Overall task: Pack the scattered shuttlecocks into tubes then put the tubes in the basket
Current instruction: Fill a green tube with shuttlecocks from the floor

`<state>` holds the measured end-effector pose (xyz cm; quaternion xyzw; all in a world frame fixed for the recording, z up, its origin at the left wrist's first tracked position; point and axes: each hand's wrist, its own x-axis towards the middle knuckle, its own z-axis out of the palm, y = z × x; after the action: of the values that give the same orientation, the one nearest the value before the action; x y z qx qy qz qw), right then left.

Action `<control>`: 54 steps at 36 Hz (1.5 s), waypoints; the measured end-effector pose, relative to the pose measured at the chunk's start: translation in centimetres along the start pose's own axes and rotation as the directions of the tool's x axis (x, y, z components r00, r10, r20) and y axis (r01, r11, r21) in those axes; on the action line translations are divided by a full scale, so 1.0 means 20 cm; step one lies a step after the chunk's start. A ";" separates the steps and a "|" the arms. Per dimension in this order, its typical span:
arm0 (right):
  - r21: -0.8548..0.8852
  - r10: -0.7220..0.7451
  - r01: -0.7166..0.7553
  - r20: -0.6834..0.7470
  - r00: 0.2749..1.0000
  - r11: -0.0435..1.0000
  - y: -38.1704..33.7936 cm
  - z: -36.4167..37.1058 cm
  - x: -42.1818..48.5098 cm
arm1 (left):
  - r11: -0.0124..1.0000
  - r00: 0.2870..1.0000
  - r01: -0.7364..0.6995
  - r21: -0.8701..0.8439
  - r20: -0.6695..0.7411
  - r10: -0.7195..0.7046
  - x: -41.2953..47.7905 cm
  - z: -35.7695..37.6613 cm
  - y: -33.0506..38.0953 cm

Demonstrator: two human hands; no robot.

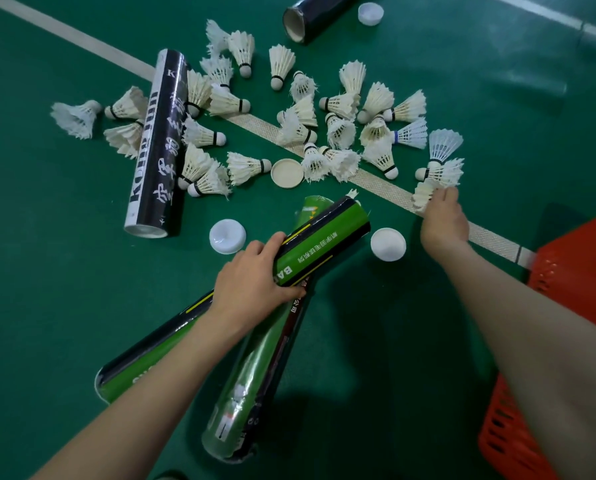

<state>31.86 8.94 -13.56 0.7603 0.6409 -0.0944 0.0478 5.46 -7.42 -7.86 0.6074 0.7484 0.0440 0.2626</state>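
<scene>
Head view: left hand grips green tube lying diagonally, pointing upper-right.

Green tube is gripped mid-length by left hand, open end aimed away from the wrist, feather tips seen at its mouth. Second green tube is crossed under it, right beneath the left hand. Shuttlecock is pinched at the feathers by right hand. Scattered shuttlecocks are spread beyond both hands. White cap is seen between the hands. Black tube is laid beyond the left hand, to its left. Red basket is seen just right of the right forearm.
</scene>
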 end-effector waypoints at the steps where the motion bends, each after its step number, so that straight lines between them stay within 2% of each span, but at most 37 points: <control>1: -0.024 -0.031 0.031 -0.012 0.999 0.999 0.02 0.00 0.00 | 1.000 1.000 0.000 0.003 -0.001 0.000 -0.01 0.00 0.00; 4: -0.063 -0.093 0.091 -0.038 0.995 0.994 0.05 -0.01 -0.03 | 1.000 1.000 -0.006 0.005 -0.004 0.006 -0.03 0.00 -0.01; 7: 0.014 -0.131 0.133 -0.104 0.986 0.991 0.05 -0.03 -0.06 | 1.000 1.000 -0.008 0.000 -0.007 0.008 -0.05 0.00 -0.02; 10: 0.249 -0.113 0.153 -0.165 0.980 0.956 -0.04 -0.06 -0.12 | 1.000 1.000 0.000 -0.014 -0.013 0.000 -0.08 -0.01 -0.03; 12: 0.424 -0.071 0.155 -0.208 0.976 0.892 -0.13 -0.09 -0.17 | 1.000 1.000 0.004 -0.027 -0.027 -0.005 -0.10 -0.02 -0.04; 17: 0.642 -0.134 0.294 -0.288 0.948 0.708 -0.34 -0.19 -0.34 | 0.996 0.997 0.049 -0.077 -0.063 -0.054 -0.17 -0.04 -0.11; 19: 0.705 -0.179 0.327 -0.278 0.944 0.629 -0.39 -0.22 -0.40 | 0.993 0.995 0.070 -0.095 -0.067 -0.076 -0.20 -0.05 -0.14; 22: 0.739 -0.243 0.360 -0.266 0.933 0.569 -0.43 -0.24 -0.50 | 0.990 0.992 0.092 -0.109 -0.080 -0.101 -0.24 -0.07 -0.19; 28: 0.873 -0.267 0.240 -0.133 0.955 0.425 -0.43 -0.24 -0.60 | 0.982 0.991 0.085 -0.171 -0.089 -0.101 -0.31 -0.07 -0.26; 33: 0.934 -0.370 0.221 -0.107 0.923 0.282 -0.39 -0.23 -0.68 | 0.979 0.996 0.009 -0.205 -0.086 -0.027 -0.35 -0.03 -0.29; 37: 0.904 -0.369 0.294 -0.171 0.914 0.310 -0.38 -0.23 -0.71 | 0.980 0.995 -0.020 -0.196 -0.100 0.000 -0.36 -0.03 -0.30; 43: 0.865 -0.428 0.356 -0.189 0.884 0.353 -0.39 -0.26 -0.74 | 0.987 0.992 -0.046 -0.154 -0.122 0.027 -0.37 -0.04 -0.29; 46: 0.878 -0.398 0.315 -0.160 0.903 0.361 -0.42 -0.27 -0.73 | 0.979 0.991 -0.049 -0.197 -0.131 0.023 -0.34 -0.05 -0.30; 51: 0.867 -0.354 0.251 -0.093 0.931 0.431 -0.50 -0.31 -0.63 | 0.971 0.997 -0.058 -0.231 -0.065 0.044 -0.20 -0.10 -0.31; 54: 0.881 -0.318 0.267 -0.144 0.937 0.390 -0.54 -0.36 -0.57 | 0.976 0.995 -0.086 -0.202 -0.066 0.074 -0.11 -0.16 -0.30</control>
<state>19.99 1.13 -3.72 0.5439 0.6168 -0.4410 -0.3594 -0.95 -10.13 -6.70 0.6052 0.7222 0.1490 0.3000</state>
